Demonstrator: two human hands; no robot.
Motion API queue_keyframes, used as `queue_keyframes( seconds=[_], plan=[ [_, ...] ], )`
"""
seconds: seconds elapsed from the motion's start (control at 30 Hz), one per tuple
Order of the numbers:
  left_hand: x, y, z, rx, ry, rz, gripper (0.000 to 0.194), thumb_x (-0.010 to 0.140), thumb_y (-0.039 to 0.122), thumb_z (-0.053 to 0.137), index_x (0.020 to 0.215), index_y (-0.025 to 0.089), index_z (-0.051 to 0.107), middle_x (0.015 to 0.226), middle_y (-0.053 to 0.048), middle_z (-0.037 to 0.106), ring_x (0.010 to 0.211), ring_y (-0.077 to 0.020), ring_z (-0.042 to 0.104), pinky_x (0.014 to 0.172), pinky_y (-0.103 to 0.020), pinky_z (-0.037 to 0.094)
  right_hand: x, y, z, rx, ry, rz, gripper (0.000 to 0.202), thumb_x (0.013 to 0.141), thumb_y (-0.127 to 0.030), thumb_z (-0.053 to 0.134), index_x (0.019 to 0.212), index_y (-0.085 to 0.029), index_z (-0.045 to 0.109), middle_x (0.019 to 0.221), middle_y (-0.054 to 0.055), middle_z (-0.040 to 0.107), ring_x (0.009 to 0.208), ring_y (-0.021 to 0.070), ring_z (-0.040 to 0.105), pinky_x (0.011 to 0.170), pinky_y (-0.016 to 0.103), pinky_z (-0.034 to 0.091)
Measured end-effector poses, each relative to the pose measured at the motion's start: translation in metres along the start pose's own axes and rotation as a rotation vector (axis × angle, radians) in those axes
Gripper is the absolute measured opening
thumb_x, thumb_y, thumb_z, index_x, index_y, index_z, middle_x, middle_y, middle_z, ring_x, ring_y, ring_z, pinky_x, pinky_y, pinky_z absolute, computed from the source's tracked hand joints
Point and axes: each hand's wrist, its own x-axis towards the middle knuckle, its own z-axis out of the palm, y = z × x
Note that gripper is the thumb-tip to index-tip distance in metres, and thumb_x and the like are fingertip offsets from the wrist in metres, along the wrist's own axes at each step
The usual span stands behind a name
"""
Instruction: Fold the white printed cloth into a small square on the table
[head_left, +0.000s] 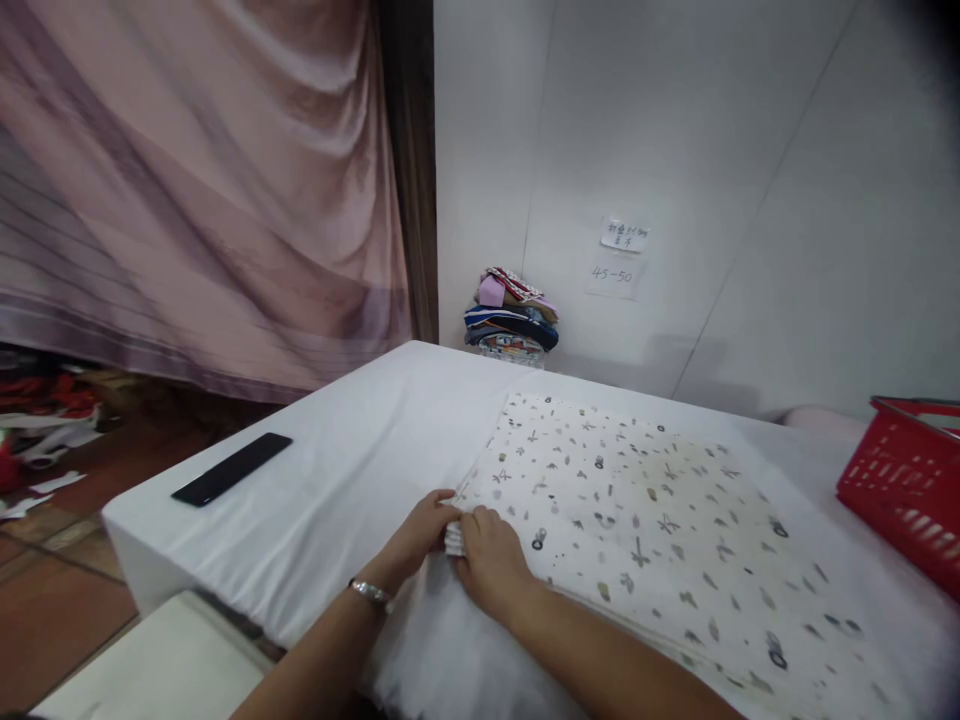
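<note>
A white fabric (622, 520) with small grey and brown printed motifs lies flat on the white-covered table (360, 440). Its near left corner shows several stacked layers. At that corner, my left hand (426, 522) pinches the edge from the left side, wearing a silver bracelet (370, 592) at the wrist. Right beside it, my right hand (491, 560) has its fingers curled over the corner of the same fabric. My two hands almost touch, and the fingertips are partly hidden.
A dark flat slab (232, 468) lies near the table's left edge. On the right stands a red plastic basket (900, 480). Folded cloths (511, 315) are piled behind the table, by a wall with paper notes (616, 262). A pink curtain (247, 180) hangs at left.
</note>
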Motion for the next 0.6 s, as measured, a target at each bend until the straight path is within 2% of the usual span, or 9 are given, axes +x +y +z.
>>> queue_keyframes(
  seconds=[0.17,0.33,0.43,0.53,0.6],
  plan=[
    [0.013,-0.005,-0.003,0.081,-0.04,-0.022,0.046,0.073,0.019,0.056,0.116,0.012,0.045,0.058,0.004,0.054,0.045,-0.0101,0.048,0.042,-0.02,0.033,0.002,0.007,0.003,0.119,-0.022,0.022,0.028,0.078,-0.015,0.045,0.105,-0.018,0.055,0.103,0.007,0.058,0.094,0.0216,0.053,0.075,0.032,0.042],
    [0.042,0.004,0.001,0.145,-0.013,0.027,0.036,0.074,0.034,0.063,0.101,0.013,0.055,0.067,-0.001,0.061,0.058,-0.0143,0.056,0.049,-0.023,0.041,0.006,0.011,-0.003,0.215,0.051,0.043,0.015,0.077,-0.014,0.044,0.086,-0.02,0.054,0.091,0.003,0.059,0.085,0.0177,0.054,0.071,0.028,0.039],
    [0.066,0.02,0.012,0.101,-0.095,0.064,0.03,0.071,0.037,0.066,0.086,0.012,0.061,0.072,-0.005,0.065,0.067,-0.0169,0.059,0.058,-0.025,0.046,0.007,0.013,-0.016,0.293,0.121,0.077,0.007,0.077,-0.015,0.045,0.075,-0.02,0.05,0.079,0.0,0.057,0.074,0.015,0.051,0.065,0.026,0.036],
    [0.092,0.04,0.032,-0.061,-0.205,-0.007,0.027,0.072,0.038,0.067,0.077,0.011,0.062,0.072,-0.008,0.068,0.074,-0.0204,0.062,0.067,-0.029,0.05,0.006,0.018,-0.031,0.445,0.182,0.163,0.012,0.078,-0.02,0.045,0.066,-0.02,0.044,0.067,-0.002,0.05,0.063,0.0125,0.046,0.059,0.025,0.033],
    [0.11,0.053,0.046,-0.113,-0.214,-0.038,0.028,0.071,0.039,0.069,0.077,0.012,0.063,0.071,-0.01,0.068,0.076,-0.0231,0.063,0.068,-0.032,0.051,0.003,0.023,-0.042,0.602,0.201,0.244,0.017,0.079,-0.023,0.046,0.064,-0.02,0.039,0.061,-0.004,0.044,0.057,0.011,0.041,0.054,0.023,0.031]
  ],
)
